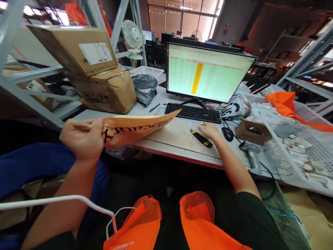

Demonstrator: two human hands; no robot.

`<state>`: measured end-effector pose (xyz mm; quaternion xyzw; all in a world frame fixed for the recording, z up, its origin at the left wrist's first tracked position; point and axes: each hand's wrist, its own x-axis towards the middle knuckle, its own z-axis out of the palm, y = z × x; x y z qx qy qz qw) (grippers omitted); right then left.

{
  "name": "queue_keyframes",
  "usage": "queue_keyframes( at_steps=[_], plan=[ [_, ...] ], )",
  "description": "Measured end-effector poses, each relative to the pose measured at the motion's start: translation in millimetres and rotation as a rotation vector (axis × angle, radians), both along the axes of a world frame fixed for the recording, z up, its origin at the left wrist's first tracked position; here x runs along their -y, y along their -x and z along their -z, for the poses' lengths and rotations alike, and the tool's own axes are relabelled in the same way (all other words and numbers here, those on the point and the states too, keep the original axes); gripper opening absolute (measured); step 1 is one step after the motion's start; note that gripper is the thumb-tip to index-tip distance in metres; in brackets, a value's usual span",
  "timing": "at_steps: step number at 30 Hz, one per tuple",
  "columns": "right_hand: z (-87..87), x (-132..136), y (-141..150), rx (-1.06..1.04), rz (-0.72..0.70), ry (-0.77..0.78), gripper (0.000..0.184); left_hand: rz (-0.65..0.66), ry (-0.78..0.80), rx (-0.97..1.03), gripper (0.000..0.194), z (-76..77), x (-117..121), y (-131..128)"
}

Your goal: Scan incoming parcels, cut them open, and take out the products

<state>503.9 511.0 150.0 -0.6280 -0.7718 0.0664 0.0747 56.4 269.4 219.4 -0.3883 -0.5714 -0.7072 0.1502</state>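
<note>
The flat orange packet point(132, 132), black lettering across its face, sticks out from the person's left hand point(84, 139), its near end tucked between thumb and curled fingers. It hangs over the desk's front edge, nearer the person than the keyboard point(194, 113), and its pointed far corner reaches toward the keyboard's left end. The left fingers are folded tight, pinching the packet by that one end (the rest of it juts out unsupported).

The right hand point(210, 131) is low over the desk, just in front of the keyboard's right half, fingers partly bent. I can't tell from here whether they grasp anything; the packet is well apart from them. A black-and-yellow utility knife point(201, 138) lies just beside that hand, also in front of the keyboard (I can't make out whether a fingertip touches it).

The mouse point(228, 134) sits just right of the keyboard, the monitor point(208, 74) stands behind it, and a pen point(154, 107) lies to its left.
</note>
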Motion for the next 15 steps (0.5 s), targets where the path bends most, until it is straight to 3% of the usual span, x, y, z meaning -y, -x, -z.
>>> queue_keyframes(
  at_steps=[4, 8, 12, 15],
  plan=[
    [25.8, 55, -5, 0.163, -0.059, 0.035, 0.052, 0.138, -0.181, 0.066, 0.043, -46.5, -40, 7],
    [32.7, 84, -25, 0.006, 0.001, -0.130, 0.043, 0.361, -0.018, 0.274, 0.038, -61.3, -76, -19],
    [-3.4, 116, -42, -0.343, -0.011, -0.493, 0.049, 0.485, 0.171, 0.261, 0.028, -51.1, -93, -50],
    [-43.3, 151, -27, -0.479, -0.272, -0.682, 0.046, 0.533, 0.216, 0.051, 0.024, -43.3, -88, -70]
  ],
)
